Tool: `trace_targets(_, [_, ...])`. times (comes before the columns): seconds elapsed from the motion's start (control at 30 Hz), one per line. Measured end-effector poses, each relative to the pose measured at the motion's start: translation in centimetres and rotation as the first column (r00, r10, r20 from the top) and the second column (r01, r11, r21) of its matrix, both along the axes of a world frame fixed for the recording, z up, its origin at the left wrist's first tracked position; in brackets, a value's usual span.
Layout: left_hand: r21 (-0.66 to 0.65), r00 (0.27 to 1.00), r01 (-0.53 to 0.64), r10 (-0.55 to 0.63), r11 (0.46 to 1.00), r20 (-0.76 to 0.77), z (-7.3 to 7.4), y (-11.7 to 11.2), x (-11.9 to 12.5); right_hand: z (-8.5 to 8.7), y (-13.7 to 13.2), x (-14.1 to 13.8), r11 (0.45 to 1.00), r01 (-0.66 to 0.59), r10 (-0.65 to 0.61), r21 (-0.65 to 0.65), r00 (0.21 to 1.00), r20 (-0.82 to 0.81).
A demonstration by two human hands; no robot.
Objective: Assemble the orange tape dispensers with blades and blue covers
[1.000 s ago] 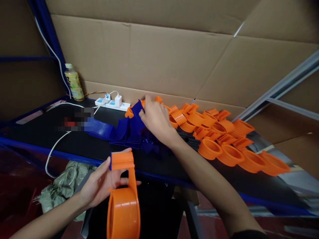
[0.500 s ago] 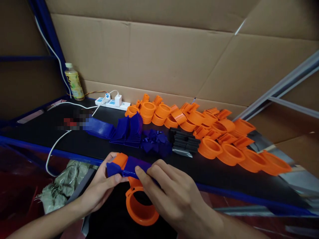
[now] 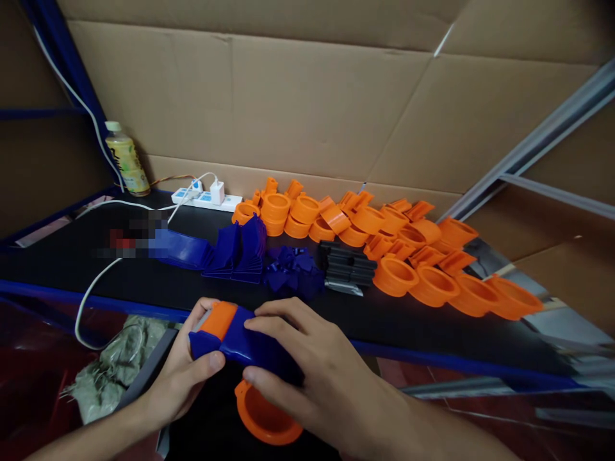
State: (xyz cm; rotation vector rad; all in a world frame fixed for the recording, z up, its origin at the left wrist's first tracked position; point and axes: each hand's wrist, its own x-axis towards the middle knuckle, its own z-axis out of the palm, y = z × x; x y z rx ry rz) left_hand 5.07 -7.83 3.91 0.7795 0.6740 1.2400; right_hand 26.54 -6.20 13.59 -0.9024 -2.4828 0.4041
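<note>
My left hand (image 3: 180,374) grips the head end of an orange tape dispenser (image 3: 264,416), thumb on a blue cover piece (image 3: 235,342) laid along its handle. My right hand (image 3: 307,368) is wrapped over the same blue cover and the handle, fingers pressing it down. The dispenser's round orange ring hangs below my hands, in front of the table edge. Beyond, on the black table (image 3: 72,262), lie a fanned stack of blue covers (image 3: 235,250), a pile of small blue parts (image 3: 293,269) and a stack of black parts (image 3: 348,269).
Many orange dispenser bodies (image 3: 408,256) lie in rows along the back right. A white power strip (image 3: 211,198) with a charger and cable, and a drink bottle (image 3: 122,160), stand at the back left. Cardboard walls (image 3: 307,109) enclose the table. A grey-green bag (image 3: 106,374) sits below left.
My right hand took a blue cover from the stack and brought it onto the dispenser in my left hand. Both hands now press it on, and the dispenser sits lower and flatter.
</note>
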Motion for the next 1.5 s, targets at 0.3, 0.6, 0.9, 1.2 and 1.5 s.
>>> trace_targets(0.3, [0.054, 0.995, -0.023, 0.028, 0.998, -0.098, 0.4, -0.3, -0.3, -0.2, 0.2, 0.1, 0.970, -0.008, -0.032, -0.242, 0.986, -0.162])
trace_targets(0.6, [0.142, 0.973, -0.081, 0.109, 0.987, -0.205, 0.4, -0.2, -0.4, -1.1, 1.0, 0.2, 0.875, -0.059, -0.089, -0.480, 0.956, -0.280])
trace_targets(0.9, [0.341, 0.938, -0.021, 0.137, 0.940, -0.319, 0.6, -0.4, -0.3, -3.6, 1.6, -0.3, 0.677, -0.195, -0.318, -0.710, 0.792, -0.521])
trace_targets(1.2, [0.398, 0.937, 0.122, 0.027, 0.909, -0.348, -1.1, 0.3, -1.2, -4.4, 0.6, -0.3, 0.492, -0.347, -0.450, -0.798, 0.683, -0.575])
trace_targets(1.5, [0.448, 0.940, 0.164, -0.001, 0.879, -0.342, -0.6, 0.0, -0.8, -4.7, 0.3, 0.0, 0.443, -0.366, -0.486, -0.818, 0.669, -0.562])
